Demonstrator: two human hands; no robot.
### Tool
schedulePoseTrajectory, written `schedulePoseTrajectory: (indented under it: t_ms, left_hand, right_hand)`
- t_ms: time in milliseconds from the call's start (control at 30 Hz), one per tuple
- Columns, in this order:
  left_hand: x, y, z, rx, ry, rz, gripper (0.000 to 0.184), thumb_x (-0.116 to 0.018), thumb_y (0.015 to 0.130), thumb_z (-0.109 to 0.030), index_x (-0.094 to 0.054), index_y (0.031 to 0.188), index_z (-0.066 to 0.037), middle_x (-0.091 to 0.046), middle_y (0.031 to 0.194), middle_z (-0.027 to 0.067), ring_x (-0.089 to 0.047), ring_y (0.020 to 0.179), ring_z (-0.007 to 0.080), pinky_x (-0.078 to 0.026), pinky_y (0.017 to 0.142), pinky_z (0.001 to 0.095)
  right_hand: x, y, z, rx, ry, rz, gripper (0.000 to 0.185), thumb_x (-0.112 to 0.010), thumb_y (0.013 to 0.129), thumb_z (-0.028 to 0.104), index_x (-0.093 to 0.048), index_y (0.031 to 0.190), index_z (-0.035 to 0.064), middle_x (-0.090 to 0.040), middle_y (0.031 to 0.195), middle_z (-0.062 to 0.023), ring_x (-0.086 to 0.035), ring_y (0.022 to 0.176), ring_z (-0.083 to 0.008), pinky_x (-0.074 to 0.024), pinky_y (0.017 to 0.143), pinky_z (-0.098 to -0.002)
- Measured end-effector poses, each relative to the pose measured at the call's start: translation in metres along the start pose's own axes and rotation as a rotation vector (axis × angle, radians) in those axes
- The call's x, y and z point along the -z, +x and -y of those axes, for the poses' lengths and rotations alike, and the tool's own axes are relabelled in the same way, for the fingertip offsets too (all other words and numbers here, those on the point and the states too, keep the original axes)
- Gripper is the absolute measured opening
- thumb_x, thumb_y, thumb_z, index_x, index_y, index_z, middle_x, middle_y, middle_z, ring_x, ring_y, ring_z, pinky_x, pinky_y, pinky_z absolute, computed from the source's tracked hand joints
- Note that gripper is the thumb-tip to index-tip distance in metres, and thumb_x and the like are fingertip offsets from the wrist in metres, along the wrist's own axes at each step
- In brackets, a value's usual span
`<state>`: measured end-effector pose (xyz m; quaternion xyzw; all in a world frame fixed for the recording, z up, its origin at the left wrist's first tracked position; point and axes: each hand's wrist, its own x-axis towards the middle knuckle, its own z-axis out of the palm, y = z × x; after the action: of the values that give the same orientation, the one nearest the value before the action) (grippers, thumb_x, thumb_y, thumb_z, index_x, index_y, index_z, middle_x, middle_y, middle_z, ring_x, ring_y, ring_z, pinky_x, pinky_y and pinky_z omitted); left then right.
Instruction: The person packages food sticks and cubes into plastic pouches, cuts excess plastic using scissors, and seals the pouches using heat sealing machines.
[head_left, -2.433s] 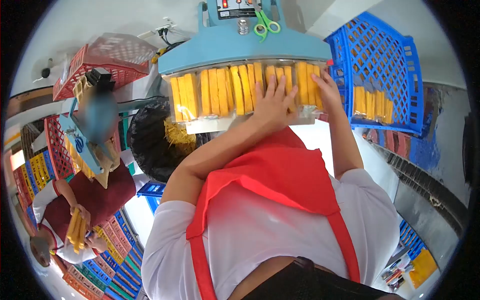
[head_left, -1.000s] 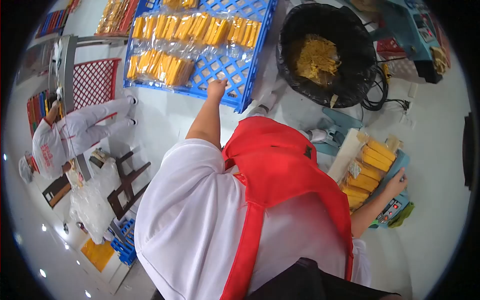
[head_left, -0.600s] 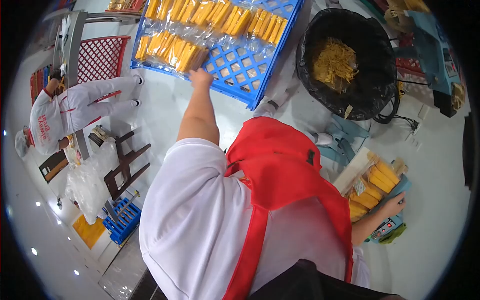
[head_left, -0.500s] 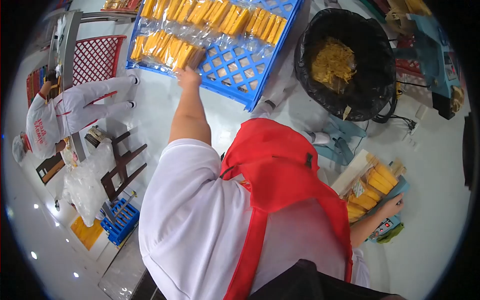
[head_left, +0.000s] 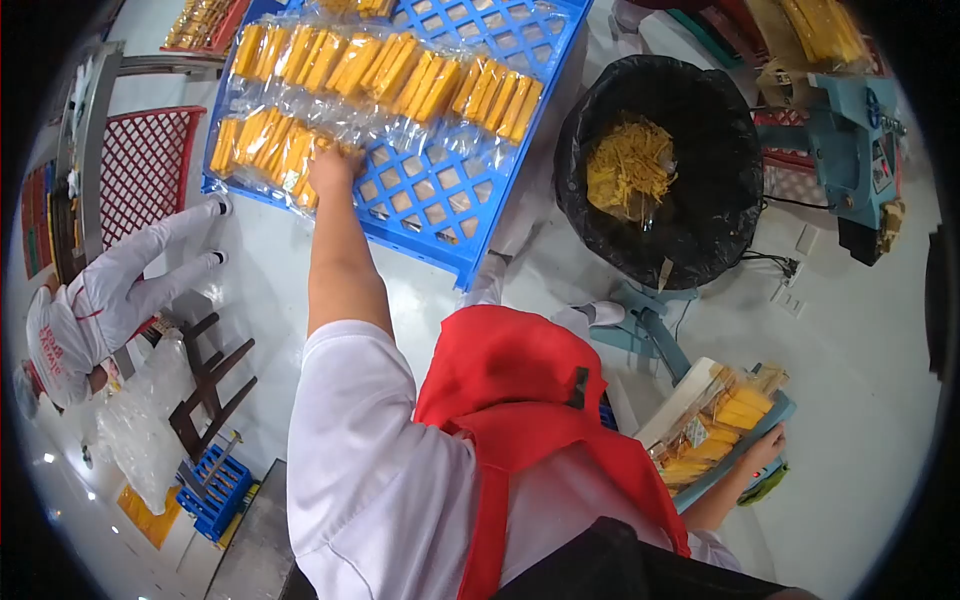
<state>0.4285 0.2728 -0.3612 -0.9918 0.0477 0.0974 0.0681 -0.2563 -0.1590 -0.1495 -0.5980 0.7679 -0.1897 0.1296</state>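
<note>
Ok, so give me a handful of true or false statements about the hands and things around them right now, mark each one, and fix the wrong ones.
1. The left hand is at the clear packs of yellow sticks in the blue lattice crate. True.
2. The packs cover the whole floor of that crate. False: a stretch of bare lattice shows beside the left hand.
3. The right hand is at the blue-grey bag sealer. True.
4. The bin lined with black plastic is empty. False: yellow scraps lie in it.
5. The wearer's apron is green. False: it is red.
</note>
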Motion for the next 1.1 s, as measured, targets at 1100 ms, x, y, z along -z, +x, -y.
schedulePoseTrajectory:
  t_ms: [1100]
  left_hand:
    - [0.348, -0.243, -0.232, -0.866, -1.969, 0.222, 0.010, -0.047, 0.085, -0.013, -0.049, 0.089, -0.003, -0.058, 0.090, 0.0086, -0.056, 0.080, 0.0135, -0.048, 0.064, 0.0249]
  right_hand:
    - [-0.047, -0.128, 0.238, -0.141, 1.458, 1.333, 0.068, -0.048, 0.079, 0.051, -0.025, 0.129, 0.0100, -0.026, 0.127, -0.0201, -0.043, 0.101, -0.0310, -0.0404, 0.079, -0.0433]
